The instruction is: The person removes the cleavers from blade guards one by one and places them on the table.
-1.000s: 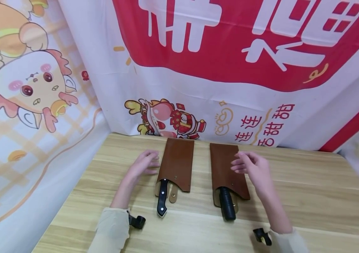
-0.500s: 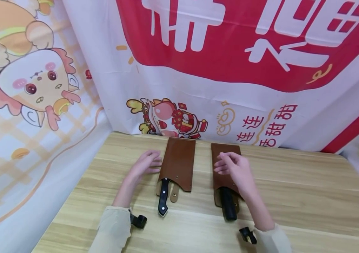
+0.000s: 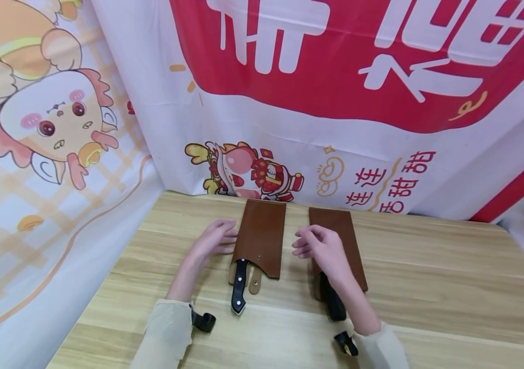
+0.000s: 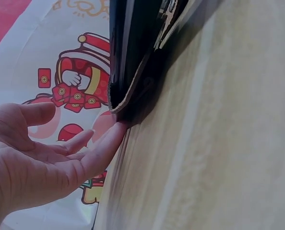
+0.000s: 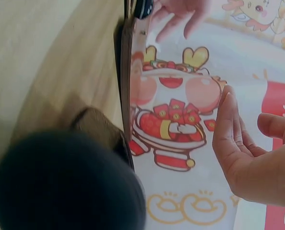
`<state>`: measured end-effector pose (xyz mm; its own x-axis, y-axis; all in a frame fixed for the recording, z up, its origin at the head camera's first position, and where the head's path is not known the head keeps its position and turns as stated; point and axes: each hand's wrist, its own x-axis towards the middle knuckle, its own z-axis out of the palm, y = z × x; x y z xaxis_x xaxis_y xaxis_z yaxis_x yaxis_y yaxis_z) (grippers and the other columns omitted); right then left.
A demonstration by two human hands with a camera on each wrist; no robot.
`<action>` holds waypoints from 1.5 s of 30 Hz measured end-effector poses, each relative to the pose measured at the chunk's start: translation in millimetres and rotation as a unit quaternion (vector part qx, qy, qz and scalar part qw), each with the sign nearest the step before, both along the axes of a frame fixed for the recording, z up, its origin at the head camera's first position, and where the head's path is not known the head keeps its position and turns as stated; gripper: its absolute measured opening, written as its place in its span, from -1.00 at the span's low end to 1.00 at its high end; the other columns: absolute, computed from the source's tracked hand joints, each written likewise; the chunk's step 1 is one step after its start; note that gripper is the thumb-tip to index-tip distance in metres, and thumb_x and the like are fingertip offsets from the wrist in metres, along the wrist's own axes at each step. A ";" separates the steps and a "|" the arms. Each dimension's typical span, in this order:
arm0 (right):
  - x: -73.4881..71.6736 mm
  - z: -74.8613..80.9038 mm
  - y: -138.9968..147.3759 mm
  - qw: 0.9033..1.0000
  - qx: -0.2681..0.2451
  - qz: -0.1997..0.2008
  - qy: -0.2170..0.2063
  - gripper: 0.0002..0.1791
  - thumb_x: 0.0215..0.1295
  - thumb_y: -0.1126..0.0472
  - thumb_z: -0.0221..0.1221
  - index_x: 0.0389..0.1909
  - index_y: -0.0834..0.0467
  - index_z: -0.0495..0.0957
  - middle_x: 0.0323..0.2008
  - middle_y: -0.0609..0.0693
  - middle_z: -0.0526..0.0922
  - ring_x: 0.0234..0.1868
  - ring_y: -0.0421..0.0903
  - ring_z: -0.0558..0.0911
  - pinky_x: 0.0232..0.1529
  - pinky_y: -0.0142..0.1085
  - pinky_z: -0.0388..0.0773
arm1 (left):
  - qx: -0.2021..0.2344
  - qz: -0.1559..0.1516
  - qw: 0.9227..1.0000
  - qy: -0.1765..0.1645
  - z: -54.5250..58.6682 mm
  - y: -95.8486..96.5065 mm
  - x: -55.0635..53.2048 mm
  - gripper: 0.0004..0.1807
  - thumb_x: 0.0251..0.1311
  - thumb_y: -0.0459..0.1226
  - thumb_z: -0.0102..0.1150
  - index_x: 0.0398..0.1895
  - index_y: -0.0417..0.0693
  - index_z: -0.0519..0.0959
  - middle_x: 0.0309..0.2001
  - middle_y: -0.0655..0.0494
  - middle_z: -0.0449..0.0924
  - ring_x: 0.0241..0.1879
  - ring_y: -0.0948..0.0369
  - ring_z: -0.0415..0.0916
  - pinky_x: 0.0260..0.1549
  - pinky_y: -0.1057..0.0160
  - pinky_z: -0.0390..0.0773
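A brown leather sheath (image 3: 262, 230) lies at the middle left of the table, with a riveted black knife handle (image 3: 239, 287) sticking out of its near end. My left hand (image 3: 211, 241) is beside its left edge, fingers loosely extended; in the left wrist view the fingertips (image 4: 114, 134) are right at the sheath's edge. A second brown sheath (image 3: 346, 241) lies to the right, with a thick black handle (image 3: 335, 302) protruding, its blade hidden inside. My right hand (image 3: 321, 248) hovers over that sheath's left side, fingers relaxed and holding nothing, its forearm covering part of the handle.
Both sheaths lie on a light wood table (image 3: 437, 277), their far ends close to its back edge. A printed red and white cloth (image 3: 317, 113) hangs behind. Another patterned cloth (image 3: 59, 215) covers the left side. A short snap strap (image 3: 255, 282) lies beside the riveted handle.
My right hand has moved left from the right side of the right sheath to its left side. My left hand has stayed beside the left sheath. The view has shifted slightly.
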<state>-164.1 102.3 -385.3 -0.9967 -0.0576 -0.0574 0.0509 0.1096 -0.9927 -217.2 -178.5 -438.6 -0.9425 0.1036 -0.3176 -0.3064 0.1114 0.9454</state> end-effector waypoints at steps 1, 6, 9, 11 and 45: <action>0.1 -0.6 -2.4 1.000 -0.003 0.003 -0.002 -0.67 0.57 0.15 0.14 -0.11 0.40 0.63 -0.34 0.23 0.74 -0.40 0.00 0.77 -0.27 -0.20 0.75 | 0.001 0.000 1.000 -0.002 0.0 -0.2 -0.1 -0.39 0.61 -0.08 -0.09 0.45 -0.39 0.23 0.32 -0.45 0.41 0.30 -0.24 0.44 0.09 -0.02 0.64; 1.5 -4.8 -13.1 0.999 -0.025 0.027 -0.015 -0.67 0.57 0.18 0.13 -0.10 0.44 0.62 -0.36 0.23 0.74 -0.40 0.01 0.76 -0.26 -0.17 0.75 | 0.003 0.001 1.000 -0.011 -0.1 -1.1 -0.5 -0.38 0.61 -0.08 -0.09 0.48 -0.37 0.22 0.34 -0.45 0.39 0.31 -0.25 0.43 0.03 -0.02 0.67; 2.9 -8.8 -18.0 0.998 -0.040 0.050 -0.025 -0.65 0.59 0.17 0.11 -0.10 0.45 0.61 -0.36 0.24 0.74 -0.41 0.02 0.77 -0.23 -0.08 0.76 | 0.003 0.000 1.000 -0.013 0.3 -0.6 -0.5 -0.37 0.60 -0.07 -0.08 0.48 -0.37 0.21 0.35 -0.45 0.39 0.31 -0.24 0.43 0.01 -0.02 0.68; 4.0 -11.9 -20.5 0.996 -0.046 0.065 -0.035 -0.63 0.59 0.13 0.11 -0.10 0.43 0.61 -0.35 0.24 0.74 -0.40 0.02 0.77 -0.22 -0.07 0.76 | 0.004 0.000 1.000 -0.015 0.4 0.0 -0.6 -0.36 0.60 -0.07 -0.08 0.48 -0.37 0.21 0.35 -0.44 0.39 0.31 -0.25 0.43 0.00 -0.02 0.69; 18.4 -39.7 -53.9 0.966 -0.092 0.180 -0.161 -0.60 0.60 0.19 0.07 0.09 0.51 0.52 -0.14 0.32 0.74 -0.25 0.02 0.80 -0.18 -0.19 0.75 | 0.002 0.008 1.000 -0.019 -1.9 5.2 0.2 -0.36 0.58 -0.08 -0.05 0.48 -0.36 0.21 0.38 -0.45 0.35 0.32 -0.26 0.41 0.06 -0.06 0.64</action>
<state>-145.7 48.4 -425.0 -0.8423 -0.4354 -0.3177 0.3527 0.0006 -0.9358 -217.0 -173.3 -440.5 -0.9312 0.0900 -0.3533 -0.3441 0.1028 0.9333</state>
